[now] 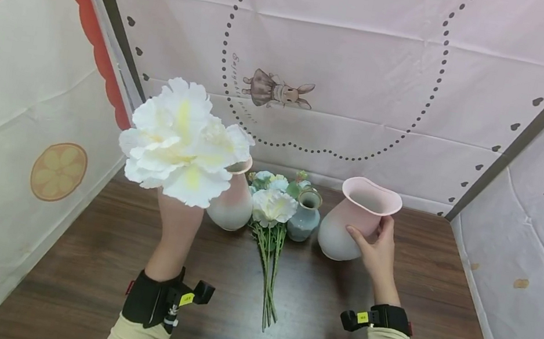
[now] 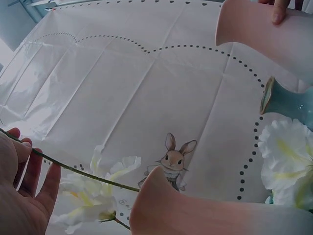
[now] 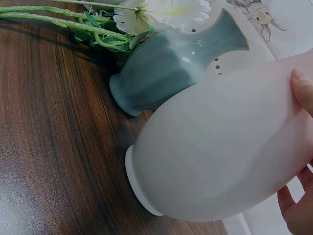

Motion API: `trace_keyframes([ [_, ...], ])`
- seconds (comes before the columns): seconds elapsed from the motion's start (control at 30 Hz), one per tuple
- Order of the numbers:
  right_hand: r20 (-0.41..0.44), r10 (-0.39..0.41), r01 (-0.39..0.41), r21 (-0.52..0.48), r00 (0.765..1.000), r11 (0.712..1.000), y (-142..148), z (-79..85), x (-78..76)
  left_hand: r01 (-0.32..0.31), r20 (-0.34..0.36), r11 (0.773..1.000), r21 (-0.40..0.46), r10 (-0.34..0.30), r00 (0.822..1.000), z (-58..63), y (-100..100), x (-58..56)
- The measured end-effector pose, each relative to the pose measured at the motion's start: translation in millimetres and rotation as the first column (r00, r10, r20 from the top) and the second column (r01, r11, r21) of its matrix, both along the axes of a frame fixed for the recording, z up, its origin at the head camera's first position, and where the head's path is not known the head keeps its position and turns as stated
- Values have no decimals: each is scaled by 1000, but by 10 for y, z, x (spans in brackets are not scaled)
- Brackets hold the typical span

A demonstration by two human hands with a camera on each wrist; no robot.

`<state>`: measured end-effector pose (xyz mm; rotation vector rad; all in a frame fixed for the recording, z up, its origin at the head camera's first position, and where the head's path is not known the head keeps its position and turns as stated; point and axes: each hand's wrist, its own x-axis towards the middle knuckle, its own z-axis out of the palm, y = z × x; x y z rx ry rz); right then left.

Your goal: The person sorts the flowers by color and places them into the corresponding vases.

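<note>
My left hand (image 2: 32,183) pinches a thin green flower stem (image 2: 93,175) between thumb and fingers. That stem runs to the mouth of the left pink-and-white vase (image 2: 205,218); whether its end is inside cannot be made out. Beside the stem, white petals (image 2: 80,213) show near the same mouth. In the head view, large white blossoms (image 1: 181,144) cover most of the left hand and part of this vase (image 1: 231,201). My right hand (image 1: 377,254) grips a second pink-and-white vase (image 1: 347,230) by its side, thumb on the near face and fingers around the far side.
Between the two pink vases stands a small blue-green vase (image 1: 303,221). Left of it, a bunch of artificial flowers (image 1: 274,208) lies with its stems (image 1: 269,274) toward me on the dark wooden table (image 1: 302,320). Printed cloth walls (image 1: 349,75) enclose the table's back and sides.
</note>
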<state>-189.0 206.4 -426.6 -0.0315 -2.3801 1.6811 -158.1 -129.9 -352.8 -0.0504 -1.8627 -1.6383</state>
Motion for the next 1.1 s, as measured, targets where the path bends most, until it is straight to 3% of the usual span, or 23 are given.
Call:
trace_keyframes([
  [0.03, -2, 0, 0, -1, 1000, 1000, 0, 0, -1, 23, -42, 998, 59, -20, 999, 8, -1, -28],
  [0.07, -4, -1, 1, -1, 1000, 1000, 0, 2, -2, 24, -76, 998, 63, -19, 997, 13, 0, -52],
  [0.13, -3, -4, 4, 0, 1000, 1000, -3, 6, -1, -35, -106, 999, -1, 34, 994, 28, 6, -95],
  [0.2, 1, -7, 7, 3, 1000, 1000, -6, 12, 1, -14, -100, 1000, 25, 16, 995, 40, 13, -128],
  [0.33, 6, -11, 11, 6, 1000, 1000, -8, 18, 5, 14, -22, 998, 68, -13, 1000, 52, 26, -181],
  [0.4, 5, -10, 10, 4, 1000, 1000, -5, 18, 6, 31, -32, 999, 42, -30, 999, 64, 32, -213],
  [0.57, 7, -6, 6, -3, 1000, 1000, -6, 21, 8, 2, -51, 996, -88, -7, 999, 43, 30, -296],
  [0.87, 12, -11, 11, 0, 1000, 1000, 0, -4, -20, -18, -65, 972, -236, 2, 998, -2, 5, -420],
  [1.0, 3, -13, 13, -6, 1000, 1000, 53, -147, -99, -38, -73, 956, -292, 17, 997, -4, 8, -442],
  [1.1, -17, -20, 20, 2, 1000, 1000, 100, -284, -165, -51, -9, 951, -304, 51, 999, -1, 12, -446],
])
